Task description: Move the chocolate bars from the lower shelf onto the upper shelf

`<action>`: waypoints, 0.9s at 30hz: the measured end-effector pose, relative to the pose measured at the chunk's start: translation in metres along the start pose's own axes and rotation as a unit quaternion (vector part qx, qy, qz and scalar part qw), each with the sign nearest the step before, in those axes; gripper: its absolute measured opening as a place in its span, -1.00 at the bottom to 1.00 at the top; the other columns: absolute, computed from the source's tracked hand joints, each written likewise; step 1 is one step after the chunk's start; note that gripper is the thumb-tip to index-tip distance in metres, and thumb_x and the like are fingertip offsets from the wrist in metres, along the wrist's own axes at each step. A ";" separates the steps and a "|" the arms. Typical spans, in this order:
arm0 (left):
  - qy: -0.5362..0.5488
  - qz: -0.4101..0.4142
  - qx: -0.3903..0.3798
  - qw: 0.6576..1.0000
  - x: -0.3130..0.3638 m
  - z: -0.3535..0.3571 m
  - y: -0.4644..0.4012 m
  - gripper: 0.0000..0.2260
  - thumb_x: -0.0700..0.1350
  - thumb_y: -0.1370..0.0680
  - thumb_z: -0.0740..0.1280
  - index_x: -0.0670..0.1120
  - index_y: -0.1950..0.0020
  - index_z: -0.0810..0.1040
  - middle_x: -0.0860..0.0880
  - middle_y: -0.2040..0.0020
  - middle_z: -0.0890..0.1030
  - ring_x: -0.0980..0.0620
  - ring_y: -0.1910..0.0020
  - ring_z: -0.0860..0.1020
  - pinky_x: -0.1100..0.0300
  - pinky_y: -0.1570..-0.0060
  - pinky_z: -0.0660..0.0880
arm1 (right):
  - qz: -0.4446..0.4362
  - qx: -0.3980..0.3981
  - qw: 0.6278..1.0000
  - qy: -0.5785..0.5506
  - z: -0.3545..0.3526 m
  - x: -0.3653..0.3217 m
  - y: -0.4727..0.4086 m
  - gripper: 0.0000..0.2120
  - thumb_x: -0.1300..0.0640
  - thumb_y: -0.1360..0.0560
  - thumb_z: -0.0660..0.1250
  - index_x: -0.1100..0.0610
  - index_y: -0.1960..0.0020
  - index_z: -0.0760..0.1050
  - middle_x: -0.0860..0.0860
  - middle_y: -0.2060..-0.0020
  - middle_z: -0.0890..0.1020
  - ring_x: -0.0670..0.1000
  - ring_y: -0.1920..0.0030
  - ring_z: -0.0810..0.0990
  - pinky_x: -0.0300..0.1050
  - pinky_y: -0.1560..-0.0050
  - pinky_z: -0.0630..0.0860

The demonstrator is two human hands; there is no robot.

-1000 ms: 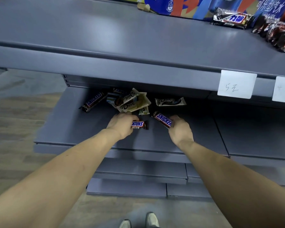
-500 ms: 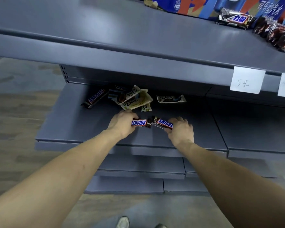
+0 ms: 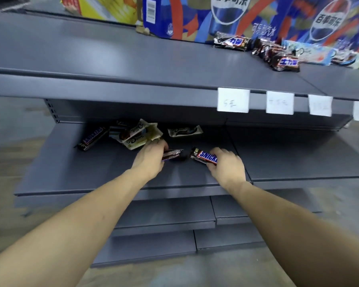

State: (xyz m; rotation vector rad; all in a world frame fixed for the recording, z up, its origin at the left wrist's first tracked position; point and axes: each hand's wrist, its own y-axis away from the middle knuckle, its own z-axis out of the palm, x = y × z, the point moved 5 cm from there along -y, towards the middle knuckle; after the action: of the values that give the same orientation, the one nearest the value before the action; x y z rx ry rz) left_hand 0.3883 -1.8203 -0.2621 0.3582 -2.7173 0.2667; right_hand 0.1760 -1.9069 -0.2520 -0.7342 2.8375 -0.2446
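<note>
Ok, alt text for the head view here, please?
Each hand grips a Snickers bar over the lower shelf: left hand, left bar; right hand, right bar. More bars lie behind.

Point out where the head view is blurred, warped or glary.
Head view: the bar in the left hand is motion-smeared, its print unreadable, while the Snickers bar in the right hand reads sharp; the price tags are too faint to read; the wide lens bows the upper shelf, which carries soft sheen.

"SNICKERS" on bar (image 3: 204, 158); "Dove" on wrapper (image 3: 137, 139).
</note>
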 end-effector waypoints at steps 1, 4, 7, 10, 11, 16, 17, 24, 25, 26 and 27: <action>-0.010 0.005 -0.003 1.000 0.007 0.001 0.001 -0.70 -0.22 -0.46 0.41 -0.05 -0.15 0.47 -0.03 -0.10 0.49 -0.06 -0.07 0.46 0.10 0.02 0.46 | 0.000 0.001 1.000 -0.002 -0.003 0.006 0.003 -0.73 0.01 -0.49 0.38 0.02 -0.16 0.49 0.00 0.04 0.61 0.08 0.03 0.55 -0.05 0.04 0.43; -0.018 -0.007 -0.029 0.999 0.023 0.003 0.009 -0.77 -0.16 -0.45 0.40 -0.03 -0.03 0.41 0.00 -0.04 0.45 -0.03 0.07 0.46 0.13 0.17 0.41 | -0.005 -0.004 1.000 -0.008 -0.012 0.021 0.010 -0.73 0.00 -0.48 0.37 0.01 -0.15 0.50 -0.01 0.05 0.61 0.08 0.04 0.56 -0.05 0.04 0.43; -0.048 -0.022 -0.041 0.998 0.035 0.002 0.017 -0.80 -0.06 -0.49 0.39 0.00 0.04 0.36 0.03 0.11 0.53 -0.01 0.19 0.48 0.15 0.25 0.34 | -0.010 0.006 1.000 -0.019 -0.021 0.030 0.014 -0.74 0.00 -0.48 0.37 0.02 -0.15 0.49 -0.01 0.04 0.60 0.08 0.05 0.56 -0.04 0.03 0.46; -0.014 -0.035 -0.041 0.998 0.039 0.001 0.023 -0.70 0.08 -0.48 0.44 -0.01 0.09 0.34 0.07 0.25 0.48 0.03 0.27 0.44 0.15 0.32 0.29 | -0.018 0.003 1.000 -0.025 -0.024 0.037 0.018 -0.73 -0.01 -0.49 0.37 0.02 -0.16 0.49 -0.02 0.04 0.60 0.06 0.06 0.56 -0.04 0.05 0.47; 0.005 -0.032 -0.040 0.999 0.040 0.001 0.025 -0.68 0.09 -0.47 0.45 0.00 0.08 0.34 0.08 0.25 0.45 0.04 0.26 0.43 0.15 0.33 0.29 | -0.022 0.001 1.000 -0.022 -0.025 0.038 0.020 -0.73 -0.01 -0.49 0.37 0.02 -0.16 0.49 -0.02 0.03 0.60 0.06 0.06 0.55 -0.04 0.05 0.47; 0.047 -0.012 -0.030 0.998 0.043 0.000 0.025 -0.86 -0.06 -0.56 0.31 0.01 -0.05 0.37 0.05 0.06 0.47 0.04 0.14 0.46 0.16 0.16 0.39 | -0.030 -0.002 0.999 -0.026 -0.026 0.041 0.018 -0.70 -0.03 -0.50 0.36 0.01 -0.19 0.48 -0.04 0.02 0.59 0.04 0.06 0.55 -0.07 0.03 0.46; 0.051 -0.016 -0.030 0.998 0.042 -0.001 0.024 -0.82 -0.09 -0.54 0.33 0.03 -0.07 0.36 0.05 0.05 0.50 0.04 0.14 0.49 0.15 0.16 0.42 | -0.032 -0.001 0.999 -0.025 -0.027 0.041 0.017 -0.70 -0.03 -0.50 0.36 0.01 -0.19 0.48 -0.04 0.03 0.59 0.03 0.06 0.55 -0.06 0.03 0.46; 0.077 -0.020 -0.026 0.997 0.042 -0.006 0.020 -0.57 -0.14 -0.46 0.48 0.12 -0.26 0.46 0.15 -0.08 0.55 0.10 -0.02 0.53 0.17 -0.05 0.48 | -0.042 0.001 0.998 -0.038 -0.034 0.040 0.007 -0.71 0.00 -0.51 0.36 0.03 -0.20 0.48 -0.03 0.04 0.56 0.03 0.05 0.52 -0.10 0.07 0.44; 0.061 -0.013 -0.020 0.998 0.045 -0.007 0.020 -0.61 -0.15 -0.46 0.47 0.11 -0.23 0.48 0.15 -0.07 0.55 0.10 -0.02 0.52 0.19 -0.02 0.47 | -0.044 0.003 0.998 -0.038 -0.036 0.040 0.007 -0.71 0.01 -0.51 0.36 0.03 -0.20 0.48 -0.03 0.04 0.56 0.03 0.05 0.52 -0.10 0.07 0.44; 0.053 -0.010 -0.009 0.999 0.047 -0.008 0.020 -0.65 -0.16 -0.46 0.45 0.10 -0.19 0.50 0.14 -0.07 0.54 0.09 0.00 0.52 0.21 0.02 0.44 | -0.047 0.005 0.998 -0.037 -0.037 0.040 0.007 -0.72 0.01 -0.51 0.36 0.03 -0.19 0.48 -0.03 0.04 0.56 0.03 0.05 0.52 -0.10 0.08 0.44; 0.053 -0.016 0.003 0.998 0.048 -0.008 0.020 -0.68 -0.19 -0.45 0.43 0.09 -0.15 0.51 0.13 -0.07 0.51 0.08 0.02 0.51 0.24 0.06 0.41 | -0.049 0.006 0.998 -0.037 -0.038 0.040 0.007 -0.72 0.01 -0.51 0.36 0.03 -0.19 0.48 -0.03 0.04 0.56 0.03 0.05 0.52 -0.10 0.08 0.43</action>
State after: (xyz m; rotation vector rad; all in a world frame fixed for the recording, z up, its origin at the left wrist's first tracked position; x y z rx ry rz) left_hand 0.3424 -1.8100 -0.2381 0.3776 -2.6047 0.2774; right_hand 0.1302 -1.9166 -0.2229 -0.8631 2.7321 -0.2428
